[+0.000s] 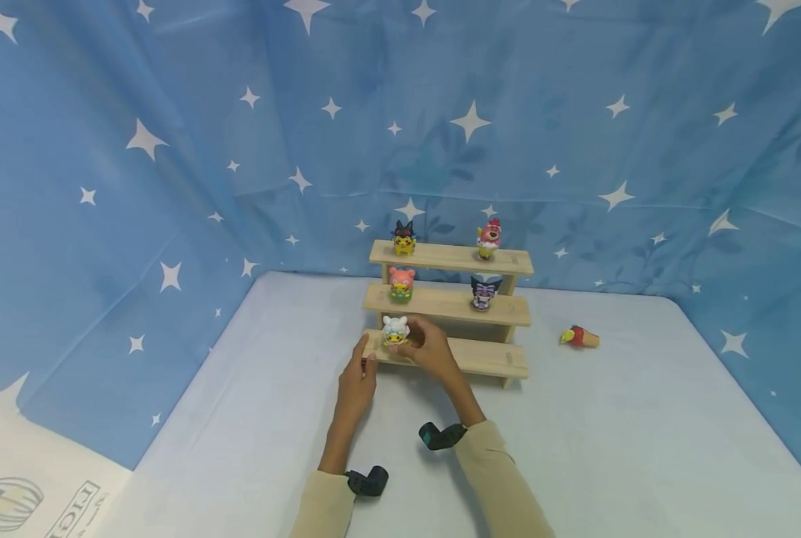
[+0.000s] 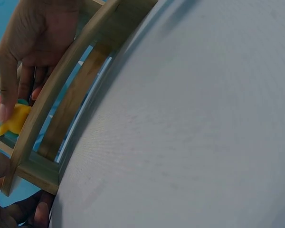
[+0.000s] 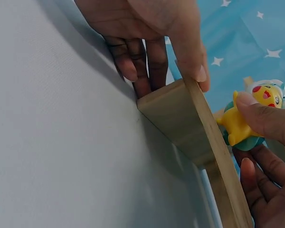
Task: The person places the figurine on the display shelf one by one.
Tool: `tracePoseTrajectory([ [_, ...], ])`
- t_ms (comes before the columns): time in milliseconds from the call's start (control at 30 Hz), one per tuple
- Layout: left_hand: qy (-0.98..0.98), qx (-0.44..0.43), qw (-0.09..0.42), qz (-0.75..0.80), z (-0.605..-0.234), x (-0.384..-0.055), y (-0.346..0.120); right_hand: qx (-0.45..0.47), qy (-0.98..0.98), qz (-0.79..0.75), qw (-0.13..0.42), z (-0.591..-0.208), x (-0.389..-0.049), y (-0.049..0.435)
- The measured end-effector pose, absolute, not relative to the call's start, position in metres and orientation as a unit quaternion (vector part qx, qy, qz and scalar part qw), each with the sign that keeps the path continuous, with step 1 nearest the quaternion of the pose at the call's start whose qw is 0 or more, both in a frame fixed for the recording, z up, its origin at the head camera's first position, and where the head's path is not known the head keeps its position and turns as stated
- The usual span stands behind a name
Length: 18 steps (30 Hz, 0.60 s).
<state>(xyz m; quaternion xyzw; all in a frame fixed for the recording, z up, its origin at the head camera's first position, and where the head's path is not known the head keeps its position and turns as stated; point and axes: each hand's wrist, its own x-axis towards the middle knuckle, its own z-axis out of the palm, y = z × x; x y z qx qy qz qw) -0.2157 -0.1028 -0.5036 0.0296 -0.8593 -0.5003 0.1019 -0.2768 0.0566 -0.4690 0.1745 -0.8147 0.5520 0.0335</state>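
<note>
My right hand pinches a small yellow figurine in a white hood at the left end of the bottom tier of a three-tier wooden display shelf. In the right wrist view, the figurine is between thumb and fingers, close to the shelf board; whether its base touches the wood cannot be told. My left hand grips the left end of that bottom tier. Its thumb lies on the board's front edge, and its fingers reach round the side support.
On the top tier stand a black-hatted yellow figurine and a pink bear figurine. The middle tier bears a pink-hooded figurine and a black-and-purple one. A red figurine with a tan cone lies on the white table to the right.
</note>
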Motion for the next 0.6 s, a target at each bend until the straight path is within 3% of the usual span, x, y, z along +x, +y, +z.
tracePoseTrajectory([
  [600, -0.861, 0.029, 0.107, -0.496, -0.5042, -0.2187, -0.1024, 0.201, -0.841, 0.500, 0.047, -0.4797, -0.2812, 0.0584],
])
